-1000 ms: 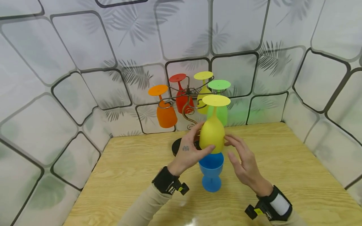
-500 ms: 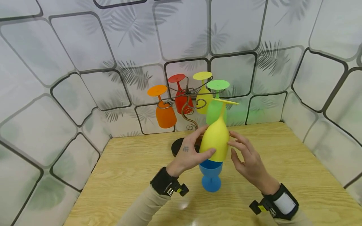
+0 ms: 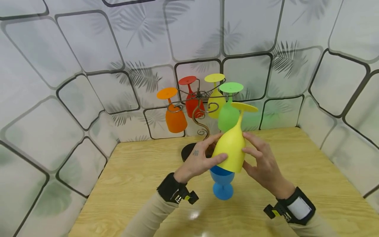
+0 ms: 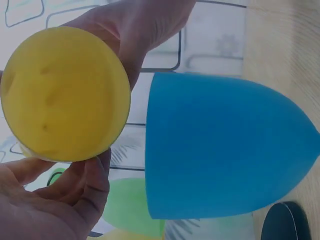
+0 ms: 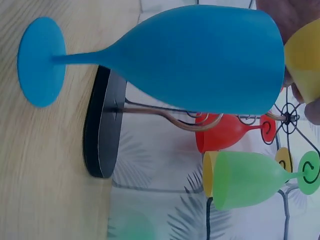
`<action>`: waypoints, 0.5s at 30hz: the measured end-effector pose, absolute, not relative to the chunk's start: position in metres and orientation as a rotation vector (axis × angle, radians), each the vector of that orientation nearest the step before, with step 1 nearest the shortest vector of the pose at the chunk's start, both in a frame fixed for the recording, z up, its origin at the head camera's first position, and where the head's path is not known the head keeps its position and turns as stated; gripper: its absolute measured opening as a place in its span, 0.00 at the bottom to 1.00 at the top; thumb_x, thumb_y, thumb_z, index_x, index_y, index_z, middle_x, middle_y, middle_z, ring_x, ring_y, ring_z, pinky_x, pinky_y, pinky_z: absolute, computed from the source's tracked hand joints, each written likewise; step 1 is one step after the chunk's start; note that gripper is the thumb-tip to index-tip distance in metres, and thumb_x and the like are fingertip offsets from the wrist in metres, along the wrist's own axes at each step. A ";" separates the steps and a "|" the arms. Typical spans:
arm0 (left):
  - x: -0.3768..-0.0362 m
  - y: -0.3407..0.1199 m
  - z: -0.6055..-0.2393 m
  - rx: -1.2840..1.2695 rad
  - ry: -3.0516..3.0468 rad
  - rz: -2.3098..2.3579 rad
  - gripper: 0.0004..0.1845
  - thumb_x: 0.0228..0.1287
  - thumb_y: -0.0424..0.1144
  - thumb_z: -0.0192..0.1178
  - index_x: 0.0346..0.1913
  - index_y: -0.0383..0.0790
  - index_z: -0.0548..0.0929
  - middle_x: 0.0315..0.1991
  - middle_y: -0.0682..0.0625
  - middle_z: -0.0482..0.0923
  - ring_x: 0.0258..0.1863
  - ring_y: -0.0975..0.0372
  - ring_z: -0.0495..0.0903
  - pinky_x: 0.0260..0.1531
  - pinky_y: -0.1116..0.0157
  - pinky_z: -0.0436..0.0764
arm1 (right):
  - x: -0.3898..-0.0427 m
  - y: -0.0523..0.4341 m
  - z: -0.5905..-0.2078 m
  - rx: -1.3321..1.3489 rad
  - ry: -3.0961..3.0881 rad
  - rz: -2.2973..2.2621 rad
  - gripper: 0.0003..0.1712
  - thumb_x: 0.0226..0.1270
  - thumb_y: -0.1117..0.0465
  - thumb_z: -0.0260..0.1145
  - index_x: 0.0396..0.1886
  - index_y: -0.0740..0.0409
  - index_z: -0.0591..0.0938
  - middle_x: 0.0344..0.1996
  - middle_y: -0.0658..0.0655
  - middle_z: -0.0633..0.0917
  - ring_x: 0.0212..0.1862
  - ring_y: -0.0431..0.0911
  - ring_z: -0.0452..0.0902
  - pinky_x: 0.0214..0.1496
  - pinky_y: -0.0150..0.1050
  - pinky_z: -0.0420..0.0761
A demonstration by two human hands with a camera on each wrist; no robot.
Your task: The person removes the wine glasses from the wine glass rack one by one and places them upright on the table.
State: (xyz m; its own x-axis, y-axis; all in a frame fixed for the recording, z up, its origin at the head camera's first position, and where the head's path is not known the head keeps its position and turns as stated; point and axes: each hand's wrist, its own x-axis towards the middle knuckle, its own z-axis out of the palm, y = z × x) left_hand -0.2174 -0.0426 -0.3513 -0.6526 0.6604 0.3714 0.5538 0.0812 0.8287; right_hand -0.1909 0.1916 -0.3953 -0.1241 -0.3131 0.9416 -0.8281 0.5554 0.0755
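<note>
A yellow goblet (image 3: 231,149) hangs upside down between my hands, its foot leaning to the right. My left hand (image 3: 195,163) grips the bowl from the left, thumb across the front. From the right, my right hand (image 3: 265,166) holds the bowl with fingertips and thumb. A blue goblet (image 3: 223,190) stands upright on the table just below; the yellow bowl hides part of its rim in the head view. In the left wrist view the yellow goblet (image 4: 65,95) shows bowl end on, beside the blue goblet (image 4: 220,145).
Behind my hands stands a curled-wire glass rack (image 3: 199,95) on a round black base (image 3: 187,151). From it hang an orange goblet (image 3: 176,121), a red goblet (image 3: 193,105), another yellow goblet (image 3: 217,95) and a green goblet (image 3: 228,118), all upside down. Patterned walls enclose the wooden table (image 3: 142,184).
The yellow goblet has come slightly down and right, and tilted with its foot to the right. My right hand has closed in on the bowl. The blue goblet stays put.
</note>
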 end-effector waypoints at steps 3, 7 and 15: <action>-0.219 -0.043 -0.351 1.283 2.121 1.669 0.46 0.68 0.69 0.56 0.76 0.39 0.66 0.60 0.39 0.79 0.50 0.62 0.83 0.51 0.64 0.85 | -0.191 0.192 -0.392 0.968 -1.675 0.513 0.18 0.80 0.52 0.58 0.53 0.63 0.73 0.60 0.74 0.76 0.65 0.62 0.72 0.78 0.41 0.64; -0.220 -0.043 -0.347 1.317 2.032 1.673 0.45 0.68 0.69 0.56 0.74 0.38 0.69 0.59 0.39 0.79 0.48 0.65 0.83 0.50 0.61 0.86 | -0.193 0.191 -0.388 0.966 -1.630 0.432 0.17 0.80 0.53 0.59 0.57 0.60 0.72 0.61 0.73 0.76 0.68 0.61 0.73 0.78 0.46 0.64; -0.221 -0.045 -0.346 1.336 2.026 1.603 0.44 0.71 0.70 0.51 0.75 0.37 0.68 0.57 0.40 0.80 0.46 0.67 0.82 0.50 0.64 0.85 | -0.192 0.193 -0.388 0.963 -1.613 0.435 0.20 0.78 0.49 0.61 0.55 0.60 0.74 0.57 0.73 0.77 0.70 0.61 0.71 0.78 0.49 0.63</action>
State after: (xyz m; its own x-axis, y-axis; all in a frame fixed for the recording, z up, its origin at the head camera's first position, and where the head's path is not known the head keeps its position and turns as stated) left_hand -0.2210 -0.0452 -0.3456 -0.5565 0.7587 0.3388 0.5039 -0.0160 0.8636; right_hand -0.1925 0.1928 -0.3879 -0.0133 -0.3525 0.9357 -0.7751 0.5948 0.2130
